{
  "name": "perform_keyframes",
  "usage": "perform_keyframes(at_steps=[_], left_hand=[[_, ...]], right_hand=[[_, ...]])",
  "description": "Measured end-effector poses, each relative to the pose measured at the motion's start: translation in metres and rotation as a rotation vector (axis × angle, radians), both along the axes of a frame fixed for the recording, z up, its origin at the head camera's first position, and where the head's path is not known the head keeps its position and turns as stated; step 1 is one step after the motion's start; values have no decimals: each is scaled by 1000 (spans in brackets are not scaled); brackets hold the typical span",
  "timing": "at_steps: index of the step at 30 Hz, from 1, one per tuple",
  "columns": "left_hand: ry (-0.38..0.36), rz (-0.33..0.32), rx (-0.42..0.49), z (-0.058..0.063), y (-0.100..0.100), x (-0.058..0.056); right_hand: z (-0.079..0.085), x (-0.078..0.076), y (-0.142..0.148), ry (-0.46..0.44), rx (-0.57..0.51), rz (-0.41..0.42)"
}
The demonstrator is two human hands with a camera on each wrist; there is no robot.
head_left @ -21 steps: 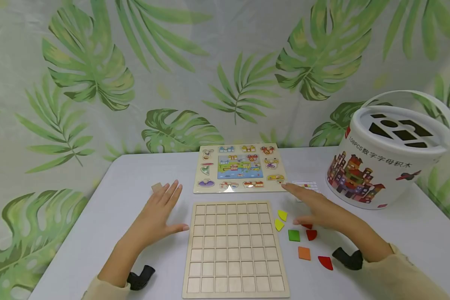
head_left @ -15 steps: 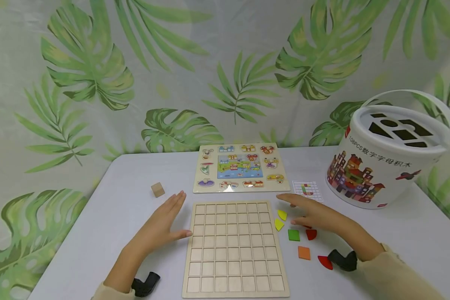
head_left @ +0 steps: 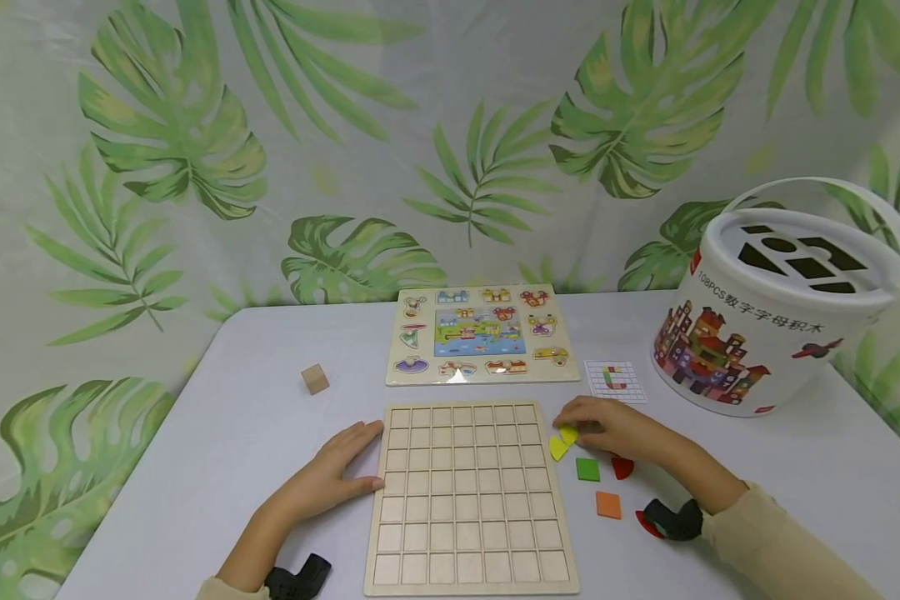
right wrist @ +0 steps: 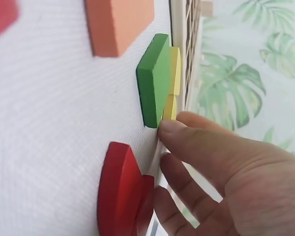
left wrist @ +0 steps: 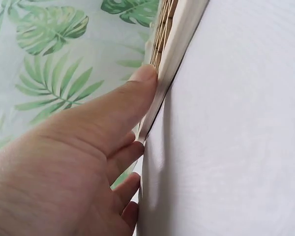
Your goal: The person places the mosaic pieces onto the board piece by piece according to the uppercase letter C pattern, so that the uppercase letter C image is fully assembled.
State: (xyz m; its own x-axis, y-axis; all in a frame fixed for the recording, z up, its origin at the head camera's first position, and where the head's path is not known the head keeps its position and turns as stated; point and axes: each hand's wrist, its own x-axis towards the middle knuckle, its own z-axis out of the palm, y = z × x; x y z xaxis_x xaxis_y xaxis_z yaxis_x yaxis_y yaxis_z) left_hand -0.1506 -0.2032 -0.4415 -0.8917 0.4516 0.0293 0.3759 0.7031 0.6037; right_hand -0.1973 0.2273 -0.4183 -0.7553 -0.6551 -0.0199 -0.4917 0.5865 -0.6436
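My left hand [head_left: 330, 473] rests along the left edge of a wooden grid board [head_left: 467, 481], fingers extended and thumb tip at the rim. To the board's right, my right hand [head_left: 621, 429] pinches a yellow quarter-circle tile [head_left: 568, 434] between thumb and forefinger, low at the table. A second yellow quarter-circle tile [head_left: 558, 448] lies against it. Close by are a green square tile [right wrist: 155, 81], an orange square tile [head_left: 608, 505] and a red quarter-circle tile [head_left: 622, 468]. Another red tile [head_left: 647, 525] is partly covered by the right wrist's black camera.
Behind the board lies a picture puzzle [head_left: 480, 333]. A small pattern card [head_left: 615, 382] sits beyond the right hand, near a large white bucket [head_left: 765, 350] with a slotted lid. A wooden cube [head_left: 315, 379] stands at the back left.
My left hand has come down and right to the board's edge. My right hand has lowered toward me, its fingers closing on the yellow tile, which has shifted slightly.
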Motion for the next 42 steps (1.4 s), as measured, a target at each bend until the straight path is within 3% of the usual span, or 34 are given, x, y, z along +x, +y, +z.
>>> perform_keyframes(at_steps=[7, 12, 18, 26, 34, 42], left_hand=[[8, -24, 32, -3, -2, 0], [12, -37, 50, -4, -2, 0], [13, -38, 55, -5, -3, 0], [-1, -78, 88, -5, -1, -2], [-1, -76, 86, -5, -1, -2], [6, -75, 83, -6, -2, -2]], right_hand=[[0, -1, 2, 61, 73, -67], [9, 1, 1, 75, 92, -86], [31, 4, -12, 140, 30, -64], [50, 5, -66, 243, -105, 22], [39, -5, -122, 252, -169, 110], [12, -14, -152, 142, -107, 109]])
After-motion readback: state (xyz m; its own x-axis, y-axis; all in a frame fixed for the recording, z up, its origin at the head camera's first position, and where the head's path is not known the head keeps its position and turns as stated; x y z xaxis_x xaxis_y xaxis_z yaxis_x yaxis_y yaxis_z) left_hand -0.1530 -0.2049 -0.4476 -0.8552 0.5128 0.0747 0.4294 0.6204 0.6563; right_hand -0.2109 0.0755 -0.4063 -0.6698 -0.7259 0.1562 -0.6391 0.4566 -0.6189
